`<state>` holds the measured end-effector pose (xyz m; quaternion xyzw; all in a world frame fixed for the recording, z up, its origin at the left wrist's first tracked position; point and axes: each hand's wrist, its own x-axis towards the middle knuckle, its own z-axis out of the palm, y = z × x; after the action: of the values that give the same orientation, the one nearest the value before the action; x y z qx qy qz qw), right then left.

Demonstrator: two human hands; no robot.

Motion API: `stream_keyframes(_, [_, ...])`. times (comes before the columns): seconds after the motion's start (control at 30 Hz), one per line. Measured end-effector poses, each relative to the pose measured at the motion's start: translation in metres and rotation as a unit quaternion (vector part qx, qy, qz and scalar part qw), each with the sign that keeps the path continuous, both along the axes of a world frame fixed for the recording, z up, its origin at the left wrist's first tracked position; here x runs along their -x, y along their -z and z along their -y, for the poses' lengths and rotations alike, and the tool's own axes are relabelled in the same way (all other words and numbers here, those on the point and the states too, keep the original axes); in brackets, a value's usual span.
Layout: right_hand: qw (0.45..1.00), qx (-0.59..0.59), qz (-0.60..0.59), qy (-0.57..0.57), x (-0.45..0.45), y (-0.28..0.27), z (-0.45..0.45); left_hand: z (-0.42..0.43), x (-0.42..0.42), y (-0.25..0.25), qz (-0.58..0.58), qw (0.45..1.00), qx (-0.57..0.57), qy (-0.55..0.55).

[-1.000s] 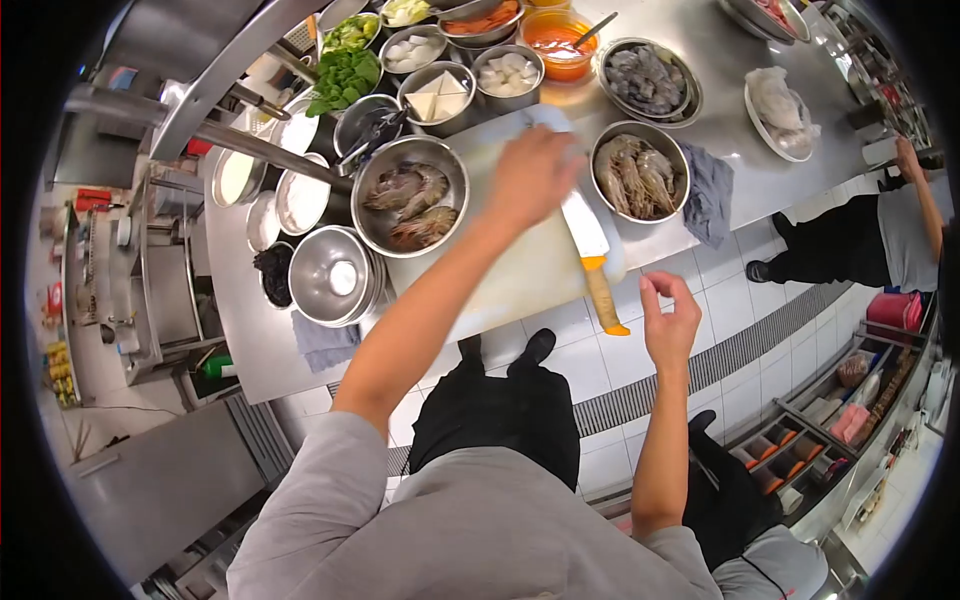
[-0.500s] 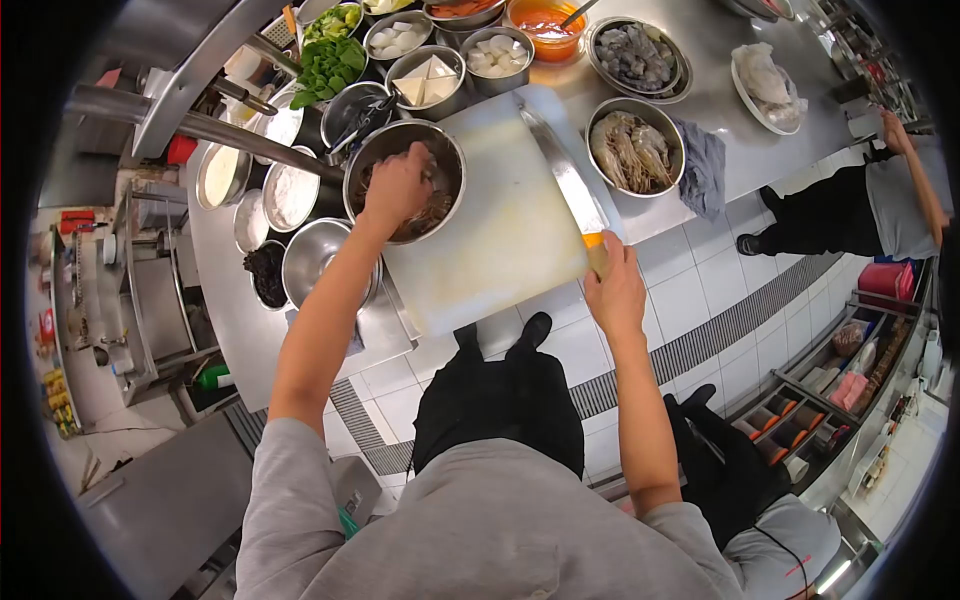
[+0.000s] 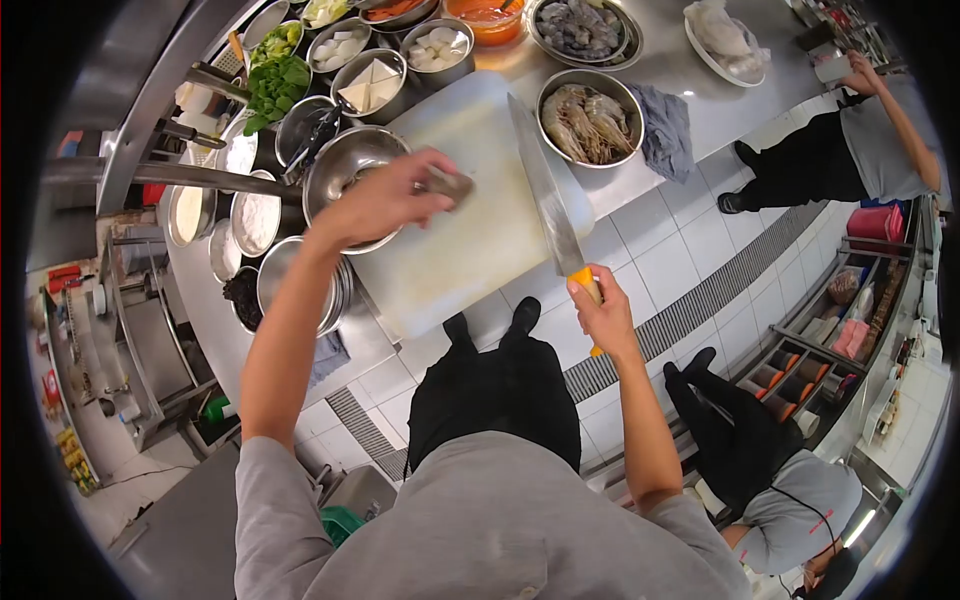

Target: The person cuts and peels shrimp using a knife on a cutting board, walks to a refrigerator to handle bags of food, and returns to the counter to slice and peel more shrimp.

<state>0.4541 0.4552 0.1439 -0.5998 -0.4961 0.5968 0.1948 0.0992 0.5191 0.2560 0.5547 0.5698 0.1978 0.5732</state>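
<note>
My left hand (image 3: 400, 195) holds a greyish shrimp (image 3: 447, 186), blurred by motion, over the left part of the white cutting board (image 3: 450, 255). Just behind that hand is a steel bowl (image 3: 335, 165), its contents mostly covered by the hand. My right hand (image 3: 603, 305) is wrapped round the yellow handle of a large knife (image 3: 548, 205). The blade points away from me along the board's right side. Beyond the blade, a steel bowl (image 3: 590, 118) holds several whole shrimp.
Behind the board stand containers of tofu (image 3: 370, 87), white pieces (image 3: 437, 48) and leafy greens (image 3: 275, 92). A grey cloth (image 3: 663, 130) lies beside the shrimp bowl. Stacked bowls (image 3: 290, 285) are at the left. One person (image 3: 880, 130) stands at right, another (image 3: 790, 510) at lower right.
My left hand has come out of the steel bowl with a shrimp and moved right over the board. My right hand has closed on the knife handle, and the knife has shifted toward me.
</note>
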Motion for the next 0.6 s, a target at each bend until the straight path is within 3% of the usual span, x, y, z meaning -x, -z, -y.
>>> stream_keyframes(0.13, [0.996,0.033,-0.083,0.028,-0.017,0.014,0.011,-0.037,-0.042,0.070,-0.035,0.985,0.105,0.129])
stream_keyframes(0.2, [0.997,0.050,-0.064,0.018,-0.026,0.017,0.013,-0.049,-0.052,0.097,-0.158,0.945,-0.112,0.262])
stream_keyframes(0.27, [0.995,0.052,-0.082,0.020,-0.034,0.024,0.016,-0.059,-0.058,0.104,-0.186,0.940,-0.111,0.265])
stream_keyframes(0.33, [0.993,0.052,-0.103,0.024,-0.038,0.033,0.016,-0.067,-0.059,0.103,-0.348,0.862,-0.221,0.295])
stream_keyframes(0.37, [0.993,0.068,-0.097,0.023,-0.038,0.037,0.014,-0.069,-0.061,0.102,-0.396,0.842,-0.225,0.289])
stream_keyframes(0.47, [0.995,0.077,-0.059,0.018,-0.037,0.038,0.013,-0.061,-0.061,0.097,-0.454,0.799,-0.309,0.246])
stream_keyframes(0.6, [1.000,-0.002,0.018,-0.010,-0.035,0.045,0.015,-0.046,-0.061,0.100,-0.490,0.803,-0.267,0.208])
